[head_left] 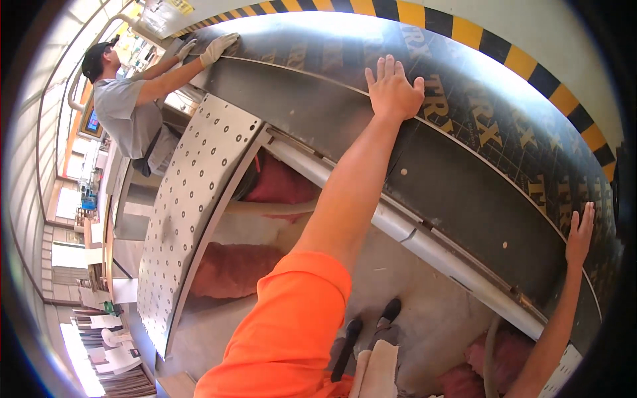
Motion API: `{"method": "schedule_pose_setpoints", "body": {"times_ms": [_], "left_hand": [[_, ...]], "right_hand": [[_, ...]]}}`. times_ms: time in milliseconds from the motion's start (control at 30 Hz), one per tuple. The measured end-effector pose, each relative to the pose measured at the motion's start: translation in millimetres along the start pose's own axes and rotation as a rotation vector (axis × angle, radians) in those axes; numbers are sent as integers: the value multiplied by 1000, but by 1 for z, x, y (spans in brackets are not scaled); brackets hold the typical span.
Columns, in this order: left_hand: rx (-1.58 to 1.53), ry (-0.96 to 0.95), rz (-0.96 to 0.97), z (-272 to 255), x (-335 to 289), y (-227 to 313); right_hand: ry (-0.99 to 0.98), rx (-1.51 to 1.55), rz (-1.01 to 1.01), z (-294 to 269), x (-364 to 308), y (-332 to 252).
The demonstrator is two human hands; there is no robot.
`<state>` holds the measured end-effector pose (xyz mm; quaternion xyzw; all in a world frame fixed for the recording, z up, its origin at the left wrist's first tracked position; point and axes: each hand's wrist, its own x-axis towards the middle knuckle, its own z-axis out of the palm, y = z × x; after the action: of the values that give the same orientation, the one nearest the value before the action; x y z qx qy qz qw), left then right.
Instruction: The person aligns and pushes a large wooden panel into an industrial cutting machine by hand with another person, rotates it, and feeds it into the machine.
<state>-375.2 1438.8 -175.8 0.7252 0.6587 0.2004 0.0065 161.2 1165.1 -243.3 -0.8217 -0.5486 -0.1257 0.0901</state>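
Observation:
My left hand (396, 91) lies palm down with fingers spread on a large dark board (371, 50) printed with repeated gold lettering. Its wrist is over the board's near edge. Farther right, my right hand (580, 233) rests at the same edge, its fingers stretched out. Neither hand grips anything. Beneath the board is the dark flat bed (464, 176) of a machine, which shows as a strip along my side. A co-worker (126, 109) at the far left end has both gloved hands on the board too.
A white perforated table (199, 162) juts toward me from the bed at left. A metal rail (398, 229) runs along the bed's near side. Red sacks (235, 270) and a pale hose (491, 355) lie below. Yellow-black striping (521, 63) borders the far side.

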Motion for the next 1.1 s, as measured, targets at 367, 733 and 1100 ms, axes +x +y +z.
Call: {"method": "schedule_pose_setpoints", "body": {"times_ms": [367, 733, 1100], "left_hand": [[-51, -27, -33, 27, 78, 36], [7, -278, -20, 32, 129, 53], [-984, 4, 23, 106, 169, 59]], "right_hand": [[1, 26, -81, 31, 99, 21], [-358, 136, 70, 36, 158, 7], [-568, -205, 74, 68, 190, 68]]}}
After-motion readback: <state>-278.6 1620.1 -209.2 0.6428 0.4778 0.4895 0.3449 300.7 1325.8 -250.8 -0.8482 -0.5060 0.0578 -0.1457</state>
